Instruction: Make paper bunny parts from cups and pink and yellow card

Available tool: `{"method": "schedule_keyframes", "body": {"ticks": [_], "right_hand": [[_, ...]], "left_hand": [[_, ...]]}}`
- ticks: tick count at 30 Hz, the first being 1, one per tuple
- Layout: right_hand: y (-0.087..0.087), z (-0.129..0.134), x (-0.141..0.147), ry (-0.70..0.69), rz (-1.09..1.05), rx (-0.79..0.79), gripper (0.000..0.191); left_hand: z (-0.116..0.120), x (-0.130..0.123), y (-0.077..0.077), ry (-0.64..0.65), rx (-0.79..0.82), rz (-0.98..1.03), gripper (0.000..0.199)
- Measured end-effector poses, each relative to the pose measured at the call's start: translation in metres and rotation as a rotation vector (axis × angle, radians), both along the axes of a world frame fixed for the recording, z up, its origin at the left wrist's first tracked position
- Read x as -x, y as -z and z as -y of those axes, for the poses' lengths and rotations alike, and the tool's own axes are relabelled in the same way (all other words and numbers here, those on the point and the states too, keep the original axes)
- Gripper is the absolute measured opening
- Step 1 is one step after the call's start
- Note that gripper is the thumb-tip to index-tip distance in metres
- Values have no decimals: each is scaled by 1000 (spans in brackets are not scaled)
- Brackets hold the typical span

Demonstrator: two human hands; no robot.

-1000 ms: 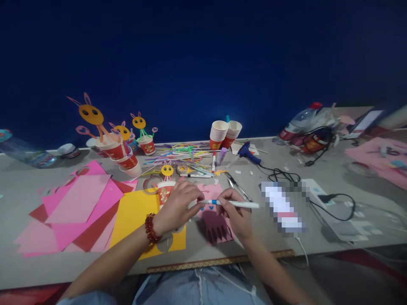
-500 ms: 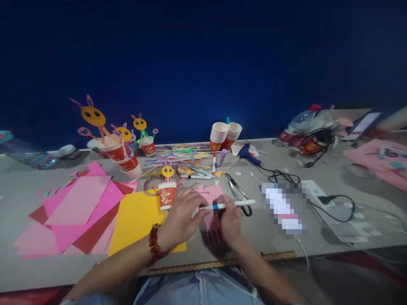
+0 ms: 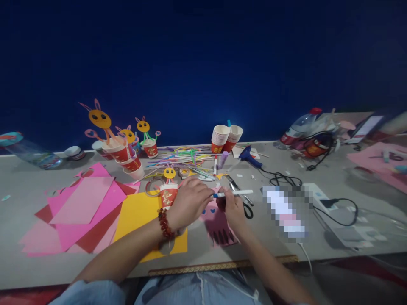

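Note:
A white marker with a blue band (image 3: 243, 192) lies across both hands. My right hand (image 3: 233, 207) is closed round its middle. My left hand (image 3: 190, 201), with a red bead bracelet at the wrist, pinches its left end. Beneath them a pink paper (image 3: 219, 224) bears small blue marks and a row of dark strokes. Just left of my left hand stands a small red cup (image 3: 168, 197) with a yellow rabbit face (image 3: 169, 172). A yellow sheet (image 3: 136, 220) is partly under my left forearm.
Pink and red sheets (image 3: 82, 203) lie left. Rabbit cups (image 3: 116, 152), pipe cleaners (image 3: 187, 156) and stacked cups (image 3: 219, 142) stand or lie behind. Scissors (image 3: 241, 192), a blue glue gun (image 3: 249, 157), a power strip (image 3: 329, 203), cables and a bottle (image 3: 299, 127) are right.
Both hands have moved slightly up and away with the marker, and the left hand has shifted right. More of the pink paper and its blue marks shows. The view has shifted a little.

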State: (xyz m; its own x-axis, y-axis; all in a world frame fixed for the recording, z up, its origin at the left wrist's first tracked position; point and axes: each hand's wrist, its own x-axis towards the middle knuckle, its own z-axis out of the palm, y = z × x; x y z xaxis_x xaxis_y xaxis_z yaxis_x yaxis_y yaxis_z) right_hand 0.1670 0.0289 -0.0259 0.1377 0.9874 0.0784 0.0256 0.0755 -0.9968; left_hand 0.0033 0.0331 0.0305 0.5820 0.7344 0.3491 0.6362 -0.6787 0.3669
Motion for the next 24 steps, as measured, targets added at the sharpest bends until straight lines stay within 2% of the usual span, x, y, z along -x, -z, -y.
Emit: {"method": "schedule_keyframes", "body": {"ticks": [3,7,15,18,21,24], "right_hand": [[-4,-6,-7,-17,1,6,52],[-5,-11,-9,-4,-7,-33,51],[14,-18,6,99,-106,-48,48],[16,-18,6,101,-107,-25,49],[10,-23,3,72,-88,-3,54],[6,-30,-3,-75,-21,65,60]], "left_hand": [[-12,0,-7,32,-34,-48,22],[-20,-1,-7,31,-59,-110,31],[-19,-8,0,54,-92,-72,35],[-20,-11,0,57,-96,-63,33],[-27,-10,-3,57,-110,-92,31],[-42,-4,-2,-27,-121,-261,27]]}}
